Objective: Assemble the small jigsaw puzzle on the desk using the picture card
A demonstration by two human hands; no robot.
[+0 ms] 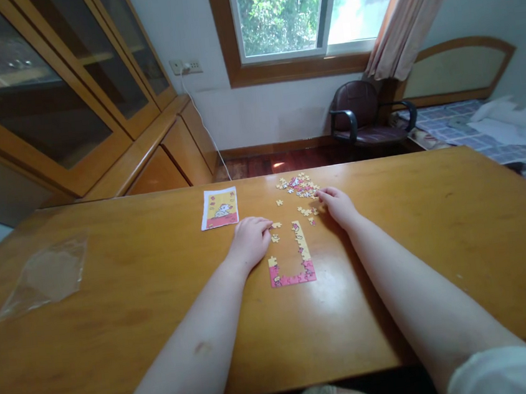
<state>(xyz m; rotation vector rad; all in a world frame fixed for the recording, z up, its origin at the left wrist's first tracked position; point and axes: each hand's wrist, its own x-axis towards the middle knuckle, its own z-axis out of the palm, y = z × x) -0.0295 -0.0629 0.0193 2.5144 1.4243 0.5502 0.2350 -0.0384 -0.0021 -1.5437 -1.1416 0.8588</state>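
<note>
Two hands, one partly built puzzle (294, 276), one loose-piece pile (298, 185), one picture card (219, 208), one plastic bag (46, 276), all on the table (436, 235). A handful of stray pieces lie between the pile and the puzzle; too small to count exactly. The puzzle sits mid-table between the forearms, long axis running away from the person, finished bottom strip nearest. Left hand (248, 239) palm down, fingers loosely bent, tips touching a stray piece. Right hand (339, 204) fingertips at pile edge; can't tell if pinching
</note>
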